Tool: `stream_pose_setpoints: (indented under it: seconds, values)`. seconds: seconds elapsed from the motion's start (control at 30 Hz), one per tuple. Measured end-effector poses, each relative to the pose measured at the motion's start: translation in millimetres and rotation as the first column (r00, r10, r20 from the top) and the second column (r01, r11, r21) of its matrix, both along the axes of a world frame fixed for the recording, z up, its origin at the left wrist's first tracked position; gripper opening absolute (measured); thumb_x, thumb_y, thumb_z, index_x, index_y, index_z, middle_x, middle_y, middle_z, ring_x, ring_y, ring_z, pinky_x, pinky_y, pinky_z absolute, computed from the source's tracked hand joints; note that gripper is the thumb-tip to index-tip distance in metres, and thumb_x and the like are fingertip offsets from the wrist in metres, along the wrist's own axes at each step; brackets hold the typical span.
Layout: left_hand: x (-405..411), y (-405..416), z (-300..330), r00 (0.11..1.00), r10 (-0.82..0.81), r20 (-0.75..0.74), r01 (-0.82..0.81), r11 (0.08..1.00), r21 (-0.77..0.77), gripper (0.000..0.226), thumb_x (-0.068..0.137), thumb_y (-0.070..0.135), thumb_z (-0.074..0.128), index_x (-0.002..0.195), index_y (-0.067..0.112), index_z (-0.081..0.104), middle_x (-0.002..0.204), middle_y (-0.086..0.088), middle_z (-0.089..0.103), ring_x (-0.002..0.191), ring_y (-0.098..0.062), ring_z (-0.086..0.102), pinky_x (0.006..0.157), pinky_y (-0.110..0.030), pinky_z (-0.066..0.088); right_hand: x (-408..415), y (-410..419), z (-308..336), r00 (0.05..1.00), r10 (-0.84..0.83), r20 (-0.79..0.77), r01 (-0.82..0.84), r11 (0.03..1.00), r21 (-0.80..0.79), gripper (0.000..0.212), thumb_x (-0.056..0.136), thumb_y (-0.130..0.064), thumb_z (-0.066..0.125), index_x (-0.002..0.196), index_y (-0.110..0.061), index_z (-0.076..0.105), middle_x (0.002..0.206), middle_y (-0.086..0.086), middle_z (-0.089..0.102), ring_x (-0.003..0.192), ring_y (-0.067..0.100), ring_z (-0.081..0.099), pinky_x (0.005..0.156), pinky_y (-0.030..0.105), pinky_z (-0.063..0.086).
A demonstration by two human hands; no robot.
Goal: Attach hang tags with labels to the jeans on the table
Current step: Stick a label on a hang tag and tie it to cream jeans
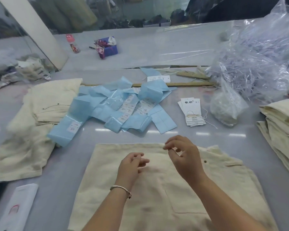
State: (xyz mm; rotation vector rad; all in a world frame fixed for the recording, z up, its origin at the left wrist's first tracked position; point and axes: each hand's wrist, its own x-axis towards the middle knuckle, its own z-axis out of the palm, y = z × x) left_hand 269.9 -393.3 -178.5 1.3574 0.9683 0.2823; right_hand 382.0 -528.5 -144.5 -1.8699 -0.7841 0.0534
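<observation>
Two hands (pixel 132 165) above cream jeans (pixel 157 189).

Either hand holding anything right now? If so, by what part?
Cannot tell. Left hand and right hand hover over the jeans, fingertips pinched as if on thread, but none shows.

Beyond the right hand (pixel 183 157), the top card of the white paper hang-tag stack (pixel 191 112) bears two large black Chinese characters, "恒秋"; its smaller print is illegible.
</observation>
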Motion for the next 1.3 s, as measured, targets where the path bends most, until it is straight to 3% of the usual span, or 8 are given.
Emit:
stream_pose_setpoints:
  seconds: [0.33, 0.53, 0.7, 0.83, 0.9, 1.03, 1.2, 1.3]
  values:
    - [45.1, 164.3, -24.6, 0.947, 0.249, -0.203, -0.101, 0.830, 0.548, 0.016, 0.089, 0.016, 0.061, 0.104, 0.018, 0.066, 0.106, -0.001, 0.068, 0.104, -0.020, 0.062, 0.083, -0.025, 0.043, 15.2, 134.9, -59.1, 0.968, 0.073, -0.238, -0.140, 0.950, -0.280, 0.024, 0.082, -0.002, 0.056, 0.088, -0.021, 0.069, 0.083, -0.011, 0.060, 0.075, 0.005, 0.052, 0.065, 0.013, 0.036]
    - [94.1, 202.8, -36.0, 0.833, 0.144, -0.534, 0.319, 0.663, 0.678, 0.066, 0.078, 0.049, 0.072, 0.132, 0.020, 0.049, 0.132, -0.002, 0.053, 0.125, -0.024, 0.046, 0.096, -0.040, 0.040, 24.8, 181.1, -59.0, 0.956, 0.043, -0.291, -0.098, 0.979, -0.177, 0.025, 0.077, 0.006, 0.055, 0.085, -0.013, 0.069, 0.082, -0.009, 0.063, 0.069, 0.003, 0.051, 0.066, 0.015, 0.038]
    - [107.8, 220.0, -36.6, 0.739, 0.106, -0.665, 0.480, 0.610, 0.631, 0.063, 0.067, 0.061, 0.073, 0.116, 0.028, 0.054, 0.112, 0.002, 0.058, 0.114, -0.023, 0.052, 0.087, -0.037, 0.034, 44.9, 205.9, -53.5, 0.940, 0.012, -0.341, -0.059, 0.990, -0.127, 0.026, 0.081, 0.006, 0.054, 0.096, -0.010, 0.066, 0.092, -0.001, 0.066, 0.078, 0.005, 0.057, 0.067, 0.006, 0.041]
    - [102.7, 221.3, -31.9, 0.837, 0.017, -0.547, 0.388, 0.687, 0.615, 0.033, 0.069, 0.043, 0.076, 0.073, 0.023, 0.050, 0.078, 0.008, 0.055, 0.090, -0.024, 0.059, 0.070, -0.030, 0.032, 59.1, 225.7, -52.1, 0.875, -0.056, -0.480, 0.014, 0.996, -0.091, 0.024, 0.087, -0.005, 0.059, 0.109, -0.012, 0.059, 0.096, 0.001, 0.064, 0.085, 0.013, 0.059, 0.071, 0.008, 0.044]
    - [97.7, 216.2, -30.2, 0.900, -0.041, -0.435, 0.336, 0.701, 0.630, 0.040, 0.069, 0.037, 0.080, 0.065, 0.022, 0.043, 0.075, 0.004, 0.050, 0.075, -0.021, 0.054, 0.058, -0.028, 0.032, 64.3, 235.6, -51.2, 0.799, -0.081, -0.596, 0.044, 0.996, -0.077, 0.032, 0.088, -0.017, 0.065, 0.118, -0.013, 0.053, 0.096, 0.005, 0.064, 0.090, 0.018, 0.063, 0.083, 0.027, 0.053]
    - [88.2, 201.1, -27.2, 0.927, -0.125, -0.352, 0.316, 0.768, 0.558, 0.041, 0.067, 0.033, 0.083, 0.077, 0.023, 0.045, 0.076, 0.008, 0.054, 0.066, -0.011, 0.050, 0.052, -0.025, 0.032, 68.4, 242.9, -42.2, 0.644, 0.019, -0.765, 0.127, 0.983, 0.131, 0.044, 0.087, -0.017, 0.069, 0.124, -0.017, 0.047, 0.085, 0.004, 0.073, 0.073, 0.015, 0.071, 0.071, 0.028, 0.055]
    - [83.1, 189.4, -21.3, 0.947, -0.068, -0.314, 0.240, 0.802, 0.547, 0.053, 0.063, 0.046, 0.084, 0.092, 0.018, 0.049, 0.085, 0.009, 0.061, 0.078, -0.014, 0.060, 0.067, -0.035, 0.049, 60.9, 236.9, -33.4, 0.641, 0.089, -0.762, 0.224, 0.928, 0.297, 0.054, 0.084, -0.034, 0.067, 0.132, -0.031, 0.044, 0.080, 0.005, 0.074, 0.068, 0.016, 0.069, 0.065, 0.026, 0.054]
    - [80.6, 180.3, -18.2, 0.974, -0.123, -0.188, 0.204, 0.833, 0.513, 0.066, 0.051, 0.052, 0.087, 0.095, 0.027, 0.045, 0.088, 0.010, 0.062, 0.077, -0.009, 0.061, 0.067, -0.032, 0.050, 50.3, 230.2, -36.5, 0.699, 0.123, -0.705, 0.184, 0.921, 0.344, 0.064, 0.081, 0.001, 0.068, 0.129, -0.039, 0.054, 0.087, 0.013, 0.072, 0.079, 0.022, 0.068, 0.079, 0.038, 0.058]
